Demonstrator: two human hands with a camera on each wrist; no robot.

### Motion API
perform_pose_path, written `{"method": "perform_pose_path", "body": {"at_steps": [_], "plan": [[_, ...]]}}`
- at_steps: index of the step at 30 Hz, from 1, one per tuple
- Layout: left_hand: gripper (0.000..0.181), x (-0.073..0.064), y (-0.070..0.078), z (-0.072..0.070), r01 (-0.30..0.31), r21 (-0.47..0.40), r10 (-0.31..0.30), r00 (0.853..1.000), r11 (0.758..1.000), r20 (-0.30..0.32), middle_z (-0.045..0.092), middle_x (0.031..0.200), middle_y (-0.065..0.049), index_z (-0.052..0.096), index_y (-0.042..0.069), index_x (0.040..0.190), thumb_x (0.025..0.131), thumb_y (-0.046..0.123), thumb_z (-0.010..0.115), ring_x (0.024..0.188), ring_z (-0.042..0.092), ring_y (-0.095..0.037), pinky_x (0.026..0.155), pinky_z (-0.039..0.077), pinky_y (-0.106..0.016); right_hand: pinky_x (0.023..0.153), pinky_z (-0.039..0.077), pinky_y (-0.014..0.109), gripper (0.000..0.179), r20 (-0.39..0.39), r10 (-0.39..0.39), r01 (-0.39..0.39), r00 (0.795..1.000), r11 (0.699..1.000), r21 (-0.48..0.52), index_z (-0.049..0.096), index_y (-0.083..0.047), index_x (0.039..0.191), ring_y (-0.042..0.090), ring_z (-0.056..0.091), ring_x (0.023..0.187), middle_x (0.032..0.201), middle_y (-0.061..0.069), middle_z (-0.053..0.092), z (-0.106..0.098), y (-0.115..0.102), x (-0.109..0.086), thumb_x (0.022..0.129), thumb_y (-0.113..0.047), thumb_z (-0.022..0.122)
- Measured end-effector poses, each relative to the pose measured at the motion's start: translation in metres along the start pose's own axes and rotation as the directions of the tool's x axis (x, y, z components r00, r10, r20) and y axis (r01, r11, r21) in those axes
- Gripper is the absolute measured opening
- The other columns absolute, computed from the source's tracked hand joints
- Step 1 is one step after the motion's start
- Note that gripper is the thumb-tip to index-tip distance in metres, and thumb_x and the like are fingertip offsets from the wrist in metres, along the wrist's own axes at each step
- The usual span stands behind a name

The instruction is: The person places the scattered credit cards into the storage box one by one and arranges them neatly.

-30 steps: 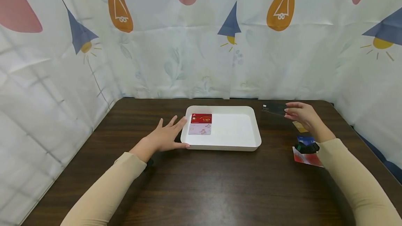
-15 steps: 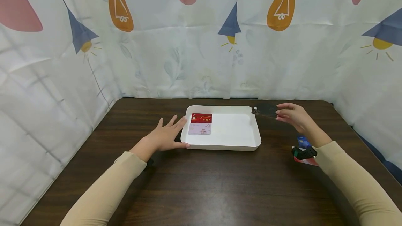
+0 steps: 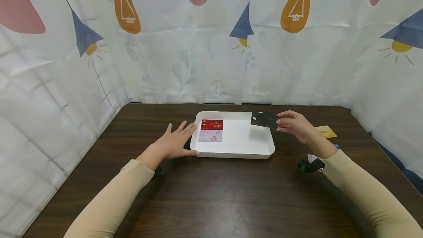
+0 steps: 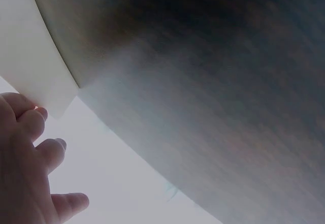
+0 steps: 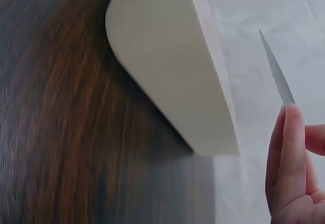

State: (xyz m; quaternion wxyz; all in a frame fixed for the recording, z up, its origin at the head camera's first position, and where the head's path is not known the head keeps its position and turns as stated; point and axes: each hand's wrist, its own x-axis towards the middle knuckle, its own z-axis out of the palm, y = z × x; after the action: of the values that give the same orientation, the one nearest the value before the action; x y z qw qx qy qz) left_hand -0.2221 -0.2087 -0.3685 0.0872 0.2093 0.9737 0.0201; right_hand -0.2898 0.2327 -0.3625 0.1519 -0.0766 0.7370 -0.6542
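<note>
1. Both hands are at the white tray [image 3: 232, 155]: the left hand [image 3: 173, 145] lies at its left end, fingers straight and spread, thumb and a fingertip seemingly touching the rim, holding nothing; the right hand [image 3: 294, 126] is off its right end, pinching the black card [image 3: 264, 119] between thumb and fingers.
2. Inside the tray, toward its left end, a red card [image 3: 212, 124] lies flat with a lilac card [image 3: 210, 136] just in front; these two look settled.
3. Above the tray's back right corner, the black card is held clear of it, in hand but not yet laid down.
4. Right of the tray, on the table [image 3: 211, 197], a yellow card [image 3: 326, 131] lies loose; nearer, a blue sliver [image 3: 336, 146] and a pale piece [image 3: 311, 158] show, too hidden to identify, so what is left cannot be fully counted.
</note>
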Motion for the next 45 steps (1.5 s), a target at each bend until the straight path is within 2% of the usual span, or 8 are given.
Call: {"method": "perform_pose_path", "body": {"at_steps": [5,15,31,38,45], "plan": [[0.11,0.0,0.001,0.0,-0.006,0.007,0.006,1.0,1.0,-0.002,0.018,0.17,-0.011,0.017,0.009,0.165,0.088,0.075,0.059,0.156,0.01,-0.036,0.116,0.004,-0.073,0.081,0.059,0.025,0.031,0.022,0.007,-0.007,1.0,1.0,0.022,0.046,0.009,0.131,0.009,0.069,0.081,0.096,0.002,0.061,0.015,-0.001,0.004,0.104,-0.002,0.056],[0.111,0.001,0.0,0.003,-0.005,0.012,0.005,1.0,1.0,-0.003,0.018,0.17,-0.011,0.017,0.009,0.165,0.088,0.076,0.058,0.156,0.011,-0.037,0.115,0.005,-0.074,0.078,0.059,0.025,0.025,0.075,0.026,-0.028,0.997,0.999,0.029,0.048,0.005,0.127,0.011,0.066,0.081,0.094,0.003,0.063,0.048,0.0,0.013,0.103,0.0,0.055],[0.111,0.003,0.0,0.004,0.002,0.018,-0.002,1.0,1.0,-0.001,0.018,0.17,-0.011,0.017,0.009,0.165,0.087,0.078,0.058,0.156,0.011,-0.037,0.115,0.006,-0.074,0.073,0.059,0.023,0.015,0.124,0.04,-0.058,0.991,0.988,0.143,0.053,0.003,0.116,0.012,0.067,0.076,0.086,0.005,0.065,0.09,0.006,0.026,0.102,0.005,0.055],[0.111,0.001,0.0,0.003,0.007,0.008,-0.007,1.0,1.0,0.0,0.018,0.17,-0.011,0.018,0.009,0.165,0.088,0.077,0.058,0.156,0.011,-0.037,0.115,0.005,-0.074,0.072,0.059,0.023,0.023,0.157,0.077,-0.095,0.985,0.989,0.114,0.05,0.007,0.124,0.012,0.066,0.075,0.088,0.008,0.064,0.106,0.008,0.026,0.102,0.005,0.057],[0.11,0.0,-0.001,0.004,0.004,0.008,-0.004,1.0,1.0,-0.015,0.018,0.17,-0.01,0.017,0.009,0.165,0.088,0.076,0.059,0.156,0.011,-0.037,0.115,0.005,-0.074,0.074,0.06,0.025,0.035,0.169,0.134,-0.148,0.977,0.986,0.076,0.048,0.006,0.135,0.016,0.064,0.079,0.1,0.012,0.061,0.119,0.007,0.03,0.102,0.002,0.058]]}}
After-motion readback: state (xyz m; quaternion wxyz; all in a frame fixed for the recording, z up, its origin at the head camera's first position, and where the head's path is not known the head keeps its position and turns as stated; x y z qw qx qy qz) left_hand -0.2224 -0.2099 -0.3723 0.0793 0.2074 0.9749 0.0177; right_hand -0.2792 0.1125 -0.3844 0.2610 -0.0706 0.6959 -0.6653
